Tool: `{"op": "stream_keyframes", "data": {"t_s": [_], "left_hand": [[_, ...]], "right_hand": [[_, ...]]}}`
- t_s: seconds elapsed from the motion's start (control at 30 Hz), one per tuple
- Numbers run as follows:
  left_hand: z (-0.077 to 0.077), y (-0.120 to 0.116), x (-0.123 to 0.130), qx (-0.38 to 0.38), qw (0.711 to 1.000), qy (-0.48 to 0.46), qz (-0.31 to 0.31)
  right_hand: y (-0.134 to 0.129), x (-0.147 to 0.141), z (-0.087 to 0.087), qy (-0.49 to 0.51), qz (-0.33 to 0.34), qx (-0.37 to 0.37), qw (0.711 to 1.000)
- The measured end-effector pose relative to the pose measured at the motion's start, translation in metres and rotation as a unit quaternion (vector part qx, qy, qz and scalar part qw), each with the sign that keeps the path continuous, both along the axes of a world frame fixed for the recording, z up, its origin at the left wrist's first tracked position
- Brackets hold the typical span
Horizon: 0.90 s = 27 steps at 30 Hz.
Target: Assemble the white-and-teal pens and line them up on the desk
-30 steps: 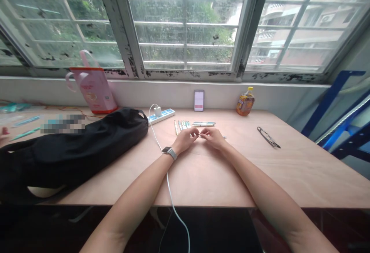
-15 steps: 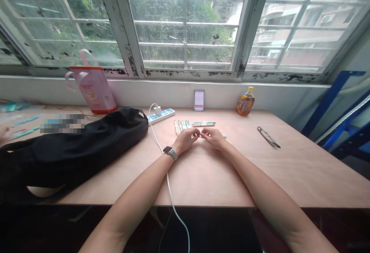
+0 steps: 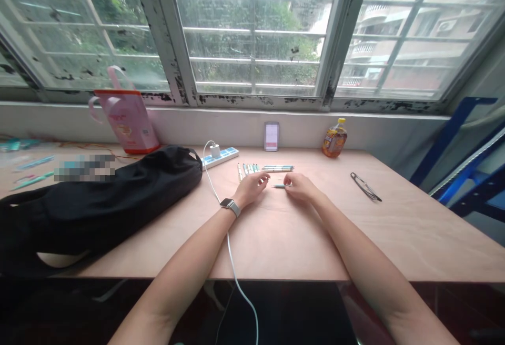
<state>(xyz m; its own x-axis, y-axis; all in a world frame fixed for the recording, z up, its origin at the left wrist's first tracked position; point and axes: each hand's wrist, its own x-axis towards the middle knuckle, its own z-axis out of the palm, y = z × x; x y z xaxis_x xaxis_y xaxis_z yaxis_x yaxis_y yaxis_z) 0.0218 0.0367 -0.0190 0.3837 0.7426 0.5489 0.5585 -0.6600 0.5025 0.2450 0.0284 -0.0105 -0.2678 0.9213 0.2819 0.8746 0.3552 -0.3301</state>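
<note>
A slim pen (image 3: 278, 186) points left from the fingers of my right hand (image 3: 301, 187), which is closed on it just above the table. My left hand (image 3: 251, 189), with a watch (image 3: 230, 205) on its wrist, is apart from the pen's tip. Its thumb and fingers are pinched together; a tiny thing seems to be at the fingertips, too small to name. Behind my left hand stands a row of white and teal pens (image 3: 248, 168), partly hidden by it. More pens (image 3: 278, 168) lie sideways in a small stack beyond both hands.
A phone (image 3: 271, 137) leans on the wall. A power strip (image 3: 221, 158) with a charger and white cable (image 3: 233, 261) is left of the pens. A black bag (image 3: 118, 203) and pink bag (image 3: 128, 121) lie further left. Glasses (image 3: 366, 187) and a drink bottle (image 3: 334, 139) are right.
My hands, which met at the fingertips, have drawn apart. My right hand moved a little right, and the pen now shows between them.
</note>
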Motion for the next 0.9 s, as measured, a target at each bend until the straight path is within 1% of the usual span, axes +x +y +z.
{"op": "stream_keyframes", "data": {"t_s": [0.23,0.4,0.6,0.77,0.9], "left_hand": [[-0.0014,0.0001,0.0,-0.01,1.0,0.018,0.02],[-0.0022,0.0033,-0.002,-0.009,0.999,0.045,0.022],[-0.0015,0.0041,-0.0029,-0.009,0.997,0.074,0.037],[0.0003,0.0019,-0.0022,-0.015,0.996,0.086,0.029],[0.001,0.0008,-0.0017,-0.019,0.995,0.089,0.031]], "right_hand": [[-0.0001,-0.0012,-0.0001,0.06,0.009,-0.014,0.998],[-0.0001,-0.0005,0.002,0.093,0.042,0.002,0.995],[-0.0017,-0.0008,0.0029,0.106,0.059,0.002,0.993],[0.0015,-0.0018,-0.0003,0.131,0.081,0.023,0.988],[0.0021,-0.003,-0.0011,0.143,0.083,0.019,0.986]]}}
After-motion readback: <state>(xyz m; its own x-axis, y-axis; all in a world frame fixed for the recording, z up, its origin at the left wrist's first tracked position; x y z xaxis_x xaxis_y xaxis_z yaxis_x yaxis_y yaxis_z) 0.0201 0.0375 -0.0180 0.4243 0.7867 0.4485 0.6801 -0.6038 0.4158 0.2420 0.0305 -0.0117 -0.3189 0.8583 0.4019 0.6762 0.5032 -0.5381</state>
